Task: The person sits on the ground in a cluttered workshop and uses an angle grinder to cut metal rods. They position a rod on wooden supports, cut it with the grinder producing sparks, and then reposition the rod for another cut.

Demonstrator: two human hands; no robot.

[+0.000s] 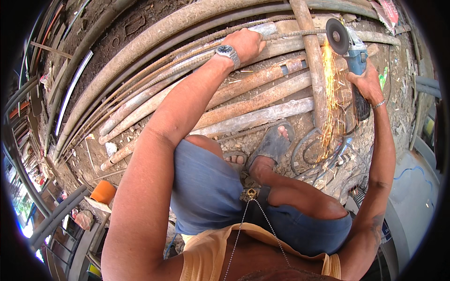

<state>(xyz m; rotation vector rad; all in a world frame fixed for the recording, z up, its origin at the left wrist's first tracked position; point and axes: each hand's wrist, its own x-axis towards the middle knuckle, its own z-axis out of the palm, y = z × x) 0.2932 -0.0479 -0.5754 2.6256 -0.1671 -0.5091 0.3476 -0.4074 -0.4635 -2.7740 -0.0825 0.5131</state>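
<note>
My right hand (367, 83) is wrapped round the body of a blue angle grinder (357, 61). The grinder's dark cutting disc (337, 36) meets the end of a ribbed steel bar (300, 33), and orange sparks (329, 84) stream down from there toward the ground. My left hand (246, 45), with a watch on its wrist, is closed over the same bar farther left; its fingertips are partly hidden. A wooden post (311, 56) lies crosswise under the bar, just left of the disc.
Several rusty pipes (262, 100) lie side by side before my feet. A tangle of cable (323, 152) rests below the sparks, close to my sandalled foot (274, 143). An orange container (103, 192) stands at the left, and a grey panel (415, 196) is at the right.
</note>
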